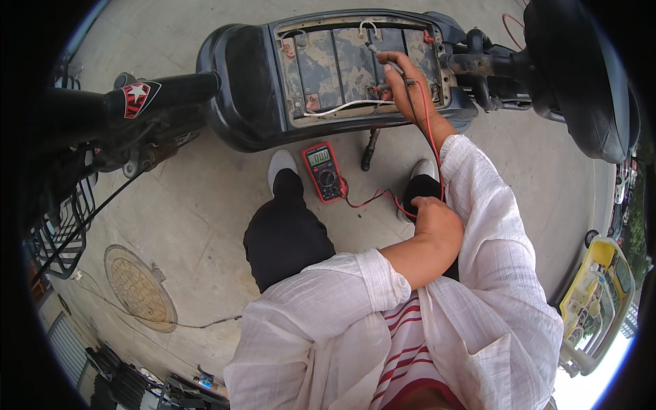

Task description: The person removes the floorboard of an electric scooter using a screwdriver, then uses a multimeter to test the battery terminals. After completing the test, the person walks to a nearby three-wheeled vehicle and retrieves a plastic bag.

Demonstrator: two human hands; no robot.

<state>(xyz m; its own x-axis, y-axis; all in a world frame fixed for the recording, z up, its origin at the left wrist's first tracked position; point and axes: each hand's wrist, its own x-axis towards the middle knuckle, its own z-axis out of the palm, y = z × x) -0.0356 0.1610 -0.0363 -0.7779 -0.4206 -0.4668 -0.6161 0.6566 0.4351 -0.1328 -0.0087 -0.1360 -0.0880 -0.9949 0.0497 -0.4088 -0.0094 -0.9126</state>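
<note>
My right hand (404,87) is closed around the multimeter's black probe (374,50) and red probe (391,86), over the row of dusty batteries (350,58) in the open compartment of a black electric scooter. The black probe points to the far side; the red one lies lower, near a terminal. Whether either tip touches metal is too small to tell. My left hand (434,213) rests bent at my right knee and sleeve, its fingers mostly hidden. On the ground between my shoes lies a red multimeter (322,171) with its display lit, joined to the probes by test leads (372,199).
A white cable (342,108) runs along the compartment's near edge. The scooter's kickstand (370,150) reaches down beside the multimeter. The black seat (581,75) stands at the right, the front column (164,96) at the left. A round manhole cover (140,288) lies lower left.
</note>
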